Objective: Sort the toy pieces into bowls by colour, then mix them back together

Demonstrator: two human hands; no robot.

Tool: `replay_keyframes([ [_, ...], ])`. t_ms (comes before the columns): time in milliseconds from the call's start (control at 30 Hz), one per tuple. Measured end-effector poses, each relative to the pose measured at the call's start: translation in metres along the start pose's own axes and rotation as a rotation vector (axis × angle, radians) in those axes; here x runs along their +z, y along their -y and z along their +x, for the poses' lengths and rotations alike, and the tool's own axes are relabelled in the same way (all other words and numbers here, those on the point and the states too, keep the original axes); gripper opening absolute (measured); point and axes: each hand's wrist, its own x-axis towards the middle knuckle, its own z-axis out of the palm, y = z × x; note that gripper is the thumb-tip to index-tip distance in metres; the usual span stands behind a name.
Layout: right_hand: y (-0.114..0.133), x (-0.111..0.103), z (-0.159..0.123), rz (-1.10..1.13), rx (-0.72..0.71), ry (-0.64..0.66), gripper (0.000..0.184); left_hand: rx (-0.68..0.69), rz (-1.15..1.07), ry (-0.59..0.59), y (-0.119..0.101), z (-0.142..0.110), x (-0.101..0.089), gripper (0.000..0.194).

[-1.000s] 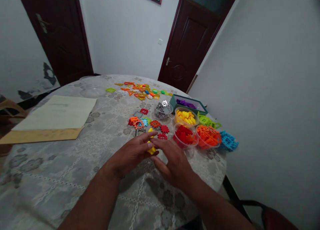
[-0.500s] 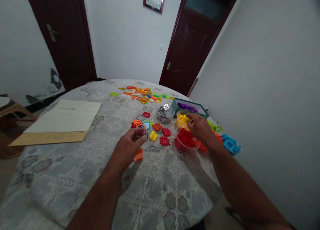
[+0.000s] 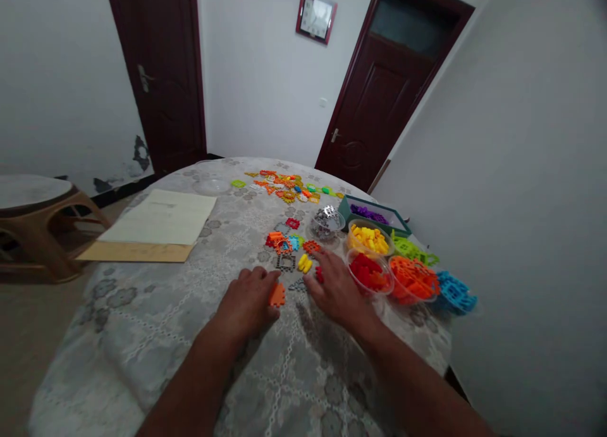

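My left hand [image 3: 249,299] is low over the table, thumb and forefinger apart on either side of an orange square toy block [image 3: 277,295]. Whether they press on it I cannot tell. My right hand [image 3: 337,289] reaches in with its fingers apart and partly covers a red block [image 3: 319,274]. Between the two hands lie small yellow blocks [image 3: 305,264] and a grey triangular piece [image 3: 298,285]. Just beyond them are a grey square frame [image 3: 286,262], an orange-red toothed piece [image 3: 312,246] and a cluster of orange and light blue pieces [image 3: 281,241].
On the right stand tubs of yellow blocks [image 3: 368,240], red blocks [image 3: 368,272] and orange pieces [image 3: 413,279], beside blue pieces [image 3: 455,291]. Behind them are a grey-piece tub [image 3: 327,222] and a green box [image 3: 348,204]. Paper sheets [image 3: 161,219] lie left; mixed pieces [image 3: 287,187] are scattered farther back.
My right hand has left the yellow tub and come left and down beside the loose blocks. My left hand has lowered to the orange block. The view has shifted left.
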Motion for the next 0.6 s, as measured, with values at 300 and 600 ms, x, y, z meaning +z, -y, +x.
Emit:
replay_keyframes([
  [300,-0.009,0.065,0.055,-0.224,0.533,0.157,0.069,0.010,0.103,-0.026,0.003,0.004,0.000,0.030],
  [600,0.003,0.072,0.049,-0.162,0.429,0.183,0.045,-0.043,0.088,-0.136,0.005,0.015,0.019,0.058],
])
